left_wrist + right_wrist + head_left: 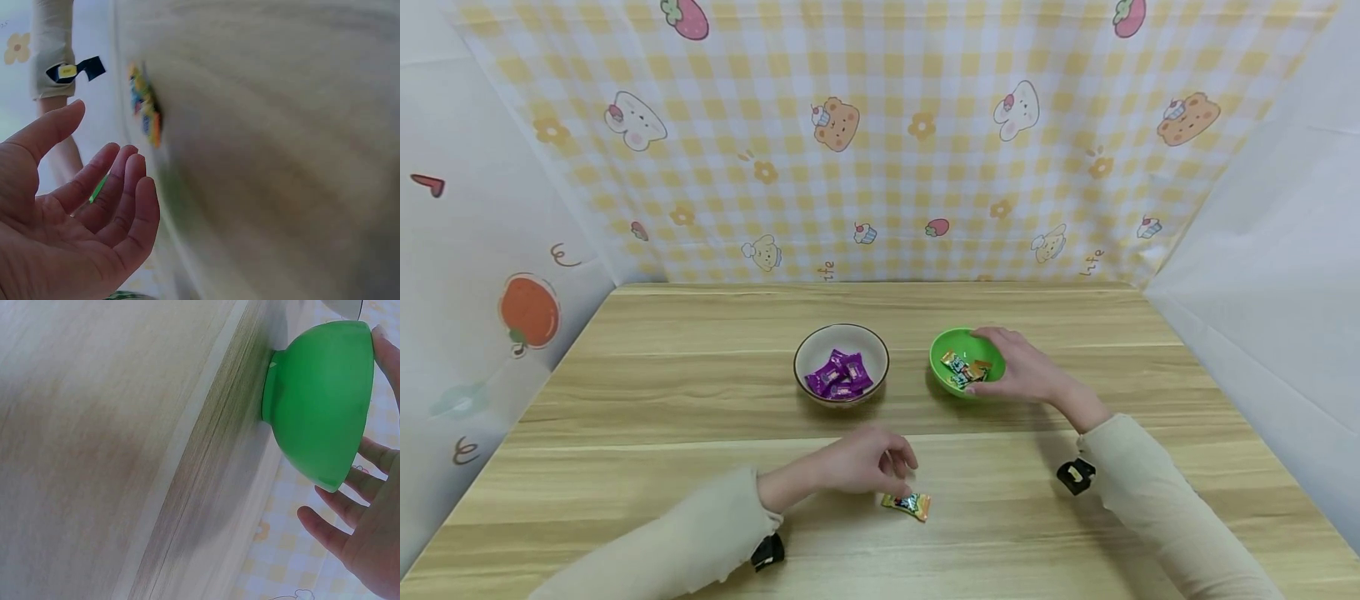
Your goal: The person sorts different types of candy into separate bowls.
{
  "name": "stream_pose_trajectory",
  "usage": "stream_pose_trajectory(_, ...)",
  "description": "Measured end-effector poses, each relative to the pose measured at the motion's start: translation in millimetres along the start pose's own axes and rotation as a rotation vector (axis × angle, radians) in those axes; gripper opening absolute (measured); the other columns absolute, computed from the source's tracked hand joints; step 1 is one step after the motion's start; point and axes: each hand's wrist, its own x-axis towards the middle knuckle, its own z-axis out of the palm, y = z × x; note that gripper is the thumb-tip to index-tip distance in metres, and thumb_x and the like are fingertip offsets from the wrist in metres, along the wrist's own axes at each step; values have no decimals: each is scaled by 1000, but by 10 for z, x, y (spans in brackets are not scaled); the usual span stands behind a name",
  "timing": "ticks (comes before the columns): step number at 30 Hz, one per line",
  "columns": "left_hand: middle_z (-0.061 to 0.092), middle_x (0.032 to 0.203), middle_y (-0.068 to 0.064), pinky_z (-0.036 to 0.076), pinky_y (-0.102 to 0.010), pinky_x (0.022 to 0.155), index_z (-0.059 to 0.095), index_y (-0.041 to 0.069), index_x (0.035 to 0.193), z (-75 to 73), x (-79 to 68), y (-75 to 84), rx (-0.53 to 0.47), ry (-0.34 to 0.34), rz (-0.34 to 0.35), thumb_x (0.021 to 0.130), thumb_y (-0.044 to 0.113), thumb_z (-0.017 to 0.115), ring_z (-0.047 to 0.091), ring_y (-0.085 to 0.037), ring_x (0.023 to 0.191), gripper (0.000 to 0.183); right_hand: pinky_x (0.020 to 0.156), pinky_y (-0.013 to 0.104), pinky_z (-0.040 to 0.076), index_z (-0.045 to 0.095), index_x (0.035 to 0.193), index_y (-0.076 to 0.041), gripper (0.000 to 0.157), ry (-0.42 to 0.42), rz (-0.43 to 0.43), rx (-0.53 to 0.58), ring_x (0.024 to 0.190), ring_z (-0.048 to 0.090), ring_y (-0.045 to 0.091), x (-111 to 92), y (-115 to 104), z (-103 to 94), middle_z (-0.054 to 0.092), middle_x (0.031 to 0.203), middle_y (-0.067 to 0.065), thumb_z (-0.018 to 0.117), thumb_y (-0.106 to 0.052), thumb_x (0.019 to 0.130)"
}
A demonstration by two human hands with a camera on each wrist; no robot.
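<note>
In the head view, my left hand (868, 462) hovers over the near middle of the table, just above a yellow-and-green wrapped candy (912, 505). In the left wrist view, the left hand's fingers are loosely bent with an empty palm, and the candy (145, 106) lies apart from them. My right hand (1026, 367) spans the right side of a small green bowl (936, 375), thumb on the near rim and fingers round the far side. Inside that bowl are several similar candies (958, 364). The right wrist view shows the green bowl (325, 400) standing upright on its foot.
Left of the green bowl stands a cream bowl (805, 354) with a dark rim, holding several purple-wrapped candies (841, 375). The wooden table (647, 400) ends at a yellow checked cloth (880, 183) behind, with white cloth on both sides.
</note>
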Motion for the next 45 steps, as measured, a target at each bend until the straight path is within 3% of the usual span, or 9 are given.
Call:
stream_pose_trajectory(7,54,72,9,41,-15,60,63,7,87,129,-23,-62,97,-7,19,70,12,74,47,-1,63,21,84,47,37,39,129,-7,87,-8,10,-7,110,39,28,-2,-1,-7,41,127,11,68,-57,65)
stream_pose_trajectory(16,41,69,12,32,-14,60,57,15,80,229,-59,-30,429,28,107,67,17,74,37,-2,64,21,84,48,37,38,130,-7,88,-12,8,2,111,39,28,1,2,-8,41,128,13,68,-57,65)
stream_pose_trajectory(21,39,67,12,31,-15,56,54,18,71,234,-64,-2,471,28,99,69,16,72,36,-3,62,18,85,48,36,38,130,-7,88,-19,14,1,112,38,29,1,-2,-12,40,129,12,67,-58,65)
stream_pose_trajectory(27,45,65,14,34,-16,53,55,17,70,221,-43,-15,364,49,75,72,15,70,40,-1,58,15,86,47,36,37,131,-8,88,-35,25,1,113,37,28,2,-3,-19,39,129,12,65,-60,66)
stream_pose_trajectory(36,53,67,12,40,-18,53,61,13,75,96,23,-41,78,73,36,75,14,69,44,-1,57,8,87,47,36,36,132,-8,90,-44,30,-1,113,37,28,4,-4,-21,39,129,12,63,-63,65)
stream_pose_trajectory(40,54,70,8,42,-21,57,63,11,80,24,66,-42,-34,76,-4,77,14,68,47,-6,63,6,86,48,36,36,131,-8,89,-38,23,3,112,37,29,4,5,-16,39,129,13,65,-61,65)
stream_pose_trajectory(45,58,73,2,45,-23,59,65,5,87,-153,139,13,-172,142,-94,78,13,67,52,-10,65,13,85,47,37,37,131,-8,88,-28,16,6,111,38,29,5,14,-8,40,128,13,67,-58,65)
